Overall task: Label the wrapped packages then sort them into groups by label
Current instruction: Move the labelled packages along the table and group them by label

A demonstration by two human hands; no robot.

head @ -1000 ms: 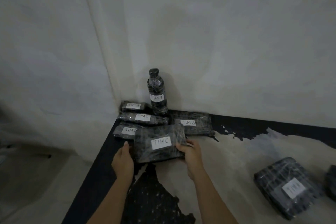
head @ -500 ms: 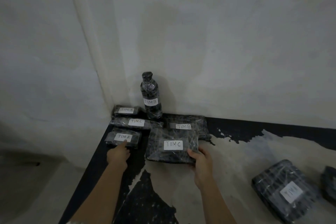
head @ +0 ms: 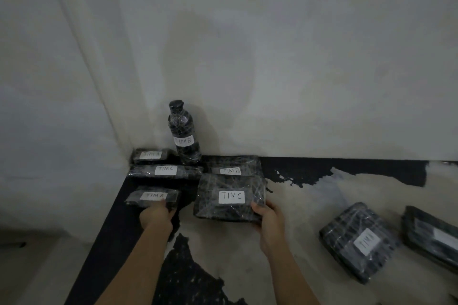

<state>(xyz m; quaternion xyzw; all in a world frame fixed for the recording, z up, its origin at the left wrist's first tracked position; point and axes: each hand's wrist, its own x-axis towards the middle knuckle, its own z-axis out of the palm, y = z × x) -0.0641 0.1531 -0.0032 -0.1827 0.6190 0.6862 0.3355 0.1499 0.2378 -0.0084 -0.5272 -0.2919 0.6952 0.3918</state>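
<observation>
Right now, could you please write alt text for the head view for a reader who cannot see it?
A person's right hand grips the TIM C package on a worn table; the left hand holds the smaller TIM A package. More labelled packages and a wrapped bottle stand in the corner behind.

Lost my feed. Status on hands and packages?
Left hand grips small TIM A package. Right hand holds large TIM C package. Flat TIM B package right behind.

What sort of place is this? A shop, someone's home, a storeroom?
Probably a bare back room or storeroom: plain plastered walls meeting in a corner, a worn, patchy black surface, and black-wrapped packages with handwritten labels.
</observation>
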